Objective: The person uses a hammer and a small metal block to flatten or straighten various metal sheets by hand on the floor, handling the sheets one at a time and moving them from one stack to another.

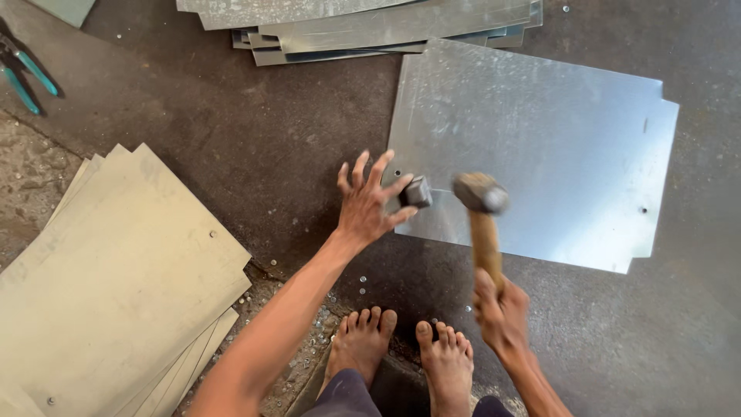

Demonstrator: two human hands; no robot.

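Note:
A shiny metal sheet point(540, 154) with notched corners lies flat on the dark floor. My left hand point(367, 202) reaches to its near left corner, fingers spread, with thumb and forefinger pinching a small dark punch point(417, 191) that stands on the sheet. My right hand point(500, 309) grips the wooden handle of a hammer point(480, 194), whose blurred steel head hangs just right of the punch above the sheet. My bare feet point(401, 347) rest on the floor between my arms.
A stack of similar metal sheets point(370, 27) lies at the top. Another fanned stack point(108, 286) covers the floor at lower left. Teal-handled snips point(27, 73) lie at upper left. Small punched metal discs point(340, 297) are scattered near my feet.

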